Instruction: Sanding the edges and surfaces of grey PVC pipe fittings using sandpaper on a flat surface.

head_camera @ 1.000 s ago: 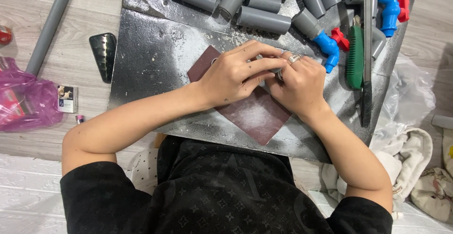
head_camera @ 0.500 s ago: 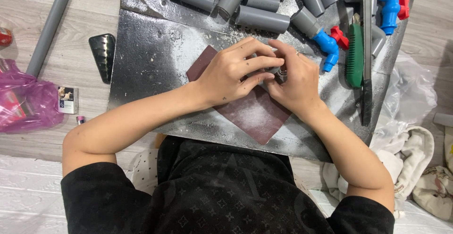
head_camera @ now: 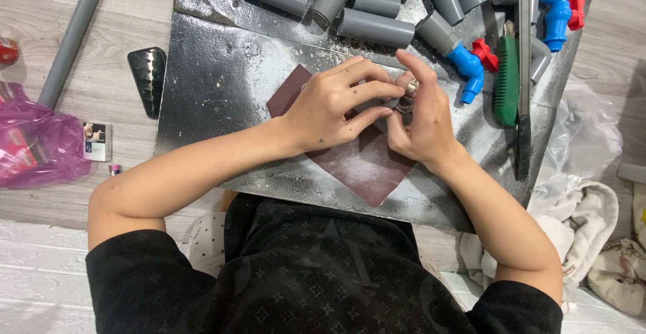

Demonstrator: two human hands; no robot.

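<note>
Here, left hand and right hand clamped together on small grey fitting, mostly hidden, above sandpaper; grey pipes beyond sandpaper, green saw beside.

Black short-sleeved patterned shirt, bare forearms, rings on fingers

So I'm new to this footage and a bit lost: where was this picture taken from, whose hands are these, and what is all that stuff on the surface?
The camera sits on the person's head and looks down, so the arms are the wearer's own. The left hand and right hand meet over a reddish-brown sheet of sandpaper on a dusty metal plate. Between the fingers is a small grey piece, mostly hidden, so I cannot tell exactly what it is. Behind lie grey pipe pieces, blue taps with red handles and a green-handled saw. A phone lies to the left.
</note>
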